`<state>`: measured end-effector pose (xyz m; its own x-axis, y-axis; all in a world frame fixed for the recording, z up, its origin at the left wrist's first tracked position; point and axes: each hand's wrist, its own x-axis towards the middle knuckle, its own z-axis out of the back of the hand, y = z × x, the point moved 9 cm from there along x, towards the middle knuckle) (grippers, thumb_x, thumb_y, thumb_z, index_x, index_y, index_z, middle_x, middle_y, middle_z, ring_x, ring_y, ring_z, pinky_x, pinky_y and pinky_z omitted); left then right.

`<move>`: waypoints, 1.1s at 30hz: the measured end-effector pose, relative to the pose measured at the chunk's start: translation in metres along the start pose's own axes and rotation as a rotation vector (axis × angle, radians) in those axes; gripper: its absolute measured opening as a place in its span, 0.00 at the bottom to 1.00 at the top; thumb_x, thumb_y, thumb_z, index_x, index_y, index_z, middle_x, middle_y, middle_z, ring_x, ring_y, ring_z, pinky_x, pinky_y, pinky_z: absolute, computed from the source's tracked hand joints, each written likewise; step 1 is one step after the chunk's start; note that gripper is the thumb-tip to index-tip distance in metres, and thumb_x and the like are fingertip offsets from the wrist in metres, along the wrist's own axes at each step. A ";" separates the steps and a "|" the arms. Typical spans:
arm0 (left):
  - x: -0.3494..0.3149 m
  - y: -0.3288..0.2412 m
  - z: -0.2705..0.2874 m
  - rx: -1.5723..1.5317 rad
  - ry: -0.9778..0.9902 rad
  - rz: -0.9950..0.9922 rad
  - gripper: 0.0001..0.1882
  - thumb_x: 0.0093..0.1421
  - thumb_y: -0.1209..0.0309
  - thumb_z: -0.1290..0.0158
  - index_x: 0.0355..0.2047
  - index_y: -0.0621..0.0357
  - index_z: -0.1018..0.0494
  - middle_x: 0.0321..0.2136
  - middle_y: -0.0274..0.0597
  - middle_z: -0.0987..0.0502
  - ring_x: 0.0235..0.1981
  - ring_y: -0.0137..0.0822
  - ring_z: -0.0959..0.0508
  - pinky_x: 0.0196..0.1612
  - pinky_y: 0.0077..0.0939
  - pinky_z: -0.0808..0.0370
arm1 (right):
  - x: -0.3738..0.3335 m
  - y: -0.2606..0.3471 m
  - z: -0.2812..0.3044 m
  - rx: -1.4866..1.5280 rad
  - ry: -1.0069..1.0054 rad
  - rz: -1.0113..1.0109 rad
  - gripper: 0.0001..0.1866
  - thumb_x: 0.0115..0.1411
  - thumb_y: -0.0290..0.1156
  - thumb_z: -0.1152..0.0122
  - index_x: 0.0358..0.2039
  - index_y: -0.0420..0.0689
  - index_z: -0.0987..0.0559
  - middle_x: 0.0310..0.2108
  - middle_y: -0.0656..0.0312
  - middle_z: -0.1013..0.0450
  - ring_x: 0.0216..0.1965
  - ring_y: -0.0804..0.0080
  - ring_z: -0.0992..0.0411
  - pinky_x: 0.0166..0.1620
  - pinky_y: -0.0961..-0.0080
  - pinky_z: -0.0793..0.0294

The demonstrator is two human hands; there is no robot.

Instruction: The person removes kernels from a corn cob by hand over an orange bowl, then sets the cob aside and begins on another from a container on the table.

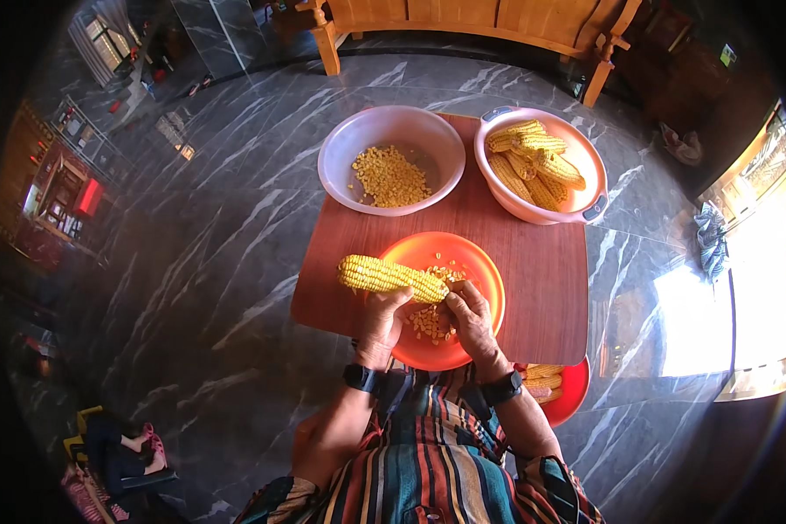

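A yellow ear of corn (384,274) lies level in my left hand (384,316), whose fingers close around it from below. At its right end, my right hand (472,319) presses its thumb and fingers on the kernels; the fingertips are partly hidden. Both hands are over an orange bowl (491,271), which has loose kernels (426,323) scattered in its bottom. Behind it, a pale translucent basin (334,166) contains a heap of loose kernels (389,177). A pink basin (592,166) with grey handles holds several whole ears of corn (537,162) at the far right.
The reddish-brown wooden table (546,288) bears the bowl and basins. A red basin (575,393) with more cobs stands below its near right corner. A wooden bench (472,16) is beyond, on the dark marble floor (210,271). Another person's legs (127,445) show at lower left.
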<state>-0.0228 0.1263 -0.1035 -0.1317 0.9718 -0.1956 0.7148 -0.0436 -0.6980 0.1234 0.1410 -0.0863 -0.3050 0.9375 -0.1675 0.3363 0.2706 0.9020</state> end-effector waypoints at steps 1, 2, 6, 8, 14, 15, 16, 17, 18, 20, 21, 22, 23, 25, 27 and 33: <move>-0.002 -0.005 -0.008 0.028 0.005 -0.027 0.18 0.48 0.74 0.42 0.40 0.62 0.31 0.36 0.35 0.27 0.38 0.29 0.27 0.47 0.27 0.32 | 0.000 0.000 0.002 -0.003 -0.003 -0.002 0.07 0.62 0.31 0.53 0.38 0.41 0.31 0.23 0.64 0.32 0.19 0.81 0.35 0.23 0.85 0.34; -0.003 -0.008 -0.013 0.055 0.009 -0.054 0.18 0.48 0.73 0.41 0.40 0.62 0.31 0.36 0.35 0.27 0.38 0.28 0.27 0.47 0.26 0.32 | 0.000 -0.001 0.004 0.005 -0.020 -0.018 0.07 0.61 0.30 0.53 0.37 0.41 0.31 0.23 0.64 0.31 0.19 0.81 0.35 0.23 0.85 0.34; 0.000 -0.007 -0.010 0.075 0.021 -0.083 0.18 0.49 0.74 0.42 0.40 0.62 0.31 0.36 0.35 0.27 0.38 0.28 0.27 0.46 0.26 0.31 | 0.001 -0.007 0.007 -0.053 -0.037 -0.063 0.06 0.58 0.27 0.56 0.35 0.41 0.31 0.22 0.63 0.31 0.19 0.80 0.34 0.23 0.84 0.33; 0.004 0.003 0.001 0.112 0.008 -0.042 0.22 0.49 0.73 0.42 0.45 0.60 0.35 0.39 0.37 0.29 0.41 0.31 0.29 0.49 0.33 0.30 | 0.003 -0.008 0.008 -0.077 -0.039 -0.078 0.07 0.57 0.26 0.56 0.34 0.41 0.31 0.22 0.62 0.31 0.19 0.80 0.34 0.22 0.84 0.33; 0.016 0.016 0.011 0.113 0.041 -0.019 0.22 0.51 0.72 0.44 0.46 0.59 0.36 0.39 0.39 0.29 0.43 0.37 0.27 0.44 0.42 0.25 | 0.004 -0.013 0.007 -0.118 -0.061 -0.130 0.07 0.53 0.23 0.56 0.33 0.41 0.31 0.21 0.63 0.31 0.17 0.80 0.35 0.21 0.84 0.34; 0.016 0.015 0.006 0.110 0.042 -0.015 0.22 0.51 0.72 0.44 0.46 0.59 0.36 0.39 0.39 0.29 0.43 0.37 0.27 0.44 0.42 0.25 | 0.005 -0.016 0.008 -0.095 -0.066 -0.129 0.07 0.53 0.22 0.56 0.33 0.41 0.31 0.21 0.63 0.31 0.17 0.80 0.35 0.21 0.84 0.34; 0.015 0.014 0.003 0.050 0.018 0.000 0.20 0.50 0.74 0.44 0.44 0.59 0.35 0.37 0.37 0.29 0.40 0.34 0.28 0.45 0.36 0.27 | 0.006 -0.016 0.008 -0.092 -0.058 -0.100 0.07 0.52 0.21 0.56 0.33 0.40 0.31 0.21 0.63 0.31 0.16 0.80 0.36 0.21 0.83 0.33; 0.013 0.014 0.000 -0.010 -0.006 0.014 0.18 0.50 0.75 0.43 0.42 0.60 0.33 0.35 0.35 0.29 0.38 0.30 0.28 0.46 0.29 0.29 | 0.005 -0.016 0.009 -0.094 -0.061 -0.100 0.07 0.52 0.21 0.56 0.33 0.40 0.31 0.21 0.63 0.31 0.16 0.80 0.36 0.21 0.83 0.33; 0.012 0.012 -0.001 -0.012 -0.007 0.013 0.18 0.50 0.75 0.43 0.42 0.60 0.33 0.35 0.35 0.29 0.38 0.30 0.28 0.46 0.29 0.29 | 0.004 -0.014 0.008 -0.095 -0.052 -0.090 0.07 0.52 0.21 0.55 0.33 0.41 0.31 0.21 0.63 0.31 0.17 0.80 0.35 0.21 0.84 0.33; 0.011 0.011 0.000 -0.023 -0.013 0.035 0.18 0.50 0.75 0.44 0.42 0.60 0.34 0.36 0.37 0.29 0.39 0.33 0.27 0.46 0.35 0.27 | 0.004 -0.011 0.006 -0.098 -0.041 -0.080 0.07 0.52 0.22 0.54 0.32 0.41 0.32 0.20 0.64 0.31 0.18 0.80 0.34 0.22 0.84 0.33; 0.012 0.010 0.001 -0.025 -0.013 0.033 0.18 0.50 0.75 0.44 0.42 0.60 0.34 0.36 0.37 0.29 0.39 0.33 0.27 0.46 0.35 0.27 | 0.004 -0.012 0.005 -0.056 -0.039 -0.104 0.06 0.53 0.23 0.54 0.32 0.40 0.32 0.21 0.63 0.31 0.19 0.79 0.33 0.23 0.84 0.33; 0.012 0.011 0.002 -0.021 -0.013 0.051 0.18 0.50 0.75 0.44 0.42 0.60 0.34 0.36 0.37 0.29 0.39 0.34 0.27 0.45 0.37 0.26 | 0.004 -0.012 0.004 -0.013 -0.037 -0.127 0.05 0.53 0.24 0.53 0.32 0.40 0.32 0.21 0.63 0.31 0.19 0.78 0.33 0.24 0.84 0.32; 0.012 0.012 0.002 -0.017 -0.013 0.069 0.18 0.50 0.75 0.44 0.42 0.60 0.34 0.36 0.37 0.29 0.39 0.35 0.26 0.44 0.38 0.25 | 0.004 -0.010 0.002 -0.015 -0.035 -0.126 0.05 0.53 0.24 0.53 0.32 0.40 0.32 0.21 0.63 0.31 0.19 0.78 0.33 0.24 0.84 0.32; 0.012 0.013 0.003 -0.039 0.003 0.077 0.17 0.50 0.75 0.45 0.42 0.60 0.34 0.36 0.38 0.29 0.39 0.35 0.26 0.43 0.38 0.25 | 0.002 -0.011 -0.001 0.047 -0.014 -0.155 0.05 0.56 0.26 0.53 0.32 0.39 0.32 0.22 0.61 0.30 0.21 0.76 0.31 0.26 0.83 0.30; 0.011 0.013 0.000 -0.060 0.020 0.089 0.17 0.51 0.76 0.45 0.42 0.60 0.34 0.36 0.38 0.29 0.39 0.35 0.26 0.43 0.38 0.24 | 0.004 -0.017 0.003 0.055 -0.008 -0.163 0.06 0.56 0.27 0.53 0.33 0.38 0.32 0.23 0.59 0.30 0.22 0.74 0.30 0.26 0.81 0.29; 0.011 0.014 0.001 0.002 0.042 0.056 0.20 0.51 0.75 0.44 0.44 0.61 0.35 0.38 0.40 0.28 0.41 0.37 0.26 0.45 0.39 0.24 | -0.001 -0.017 -0.003 0.081 0.052 -0.232 0.09 0.57 0.28 0.58 0.36 0.37 0.33 0.25 0.56 0.28 0.23 0.71 0.28 0.27 0.77 0.26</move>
<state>-0.0147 0.1360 -0.1165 -0.0630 0.9767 -0.2054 0.7186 -0.0984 -0.6884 0.1154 0.1343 -0.1006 -0.4271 0.8364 -0.3435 0.3216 0.4955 0.8069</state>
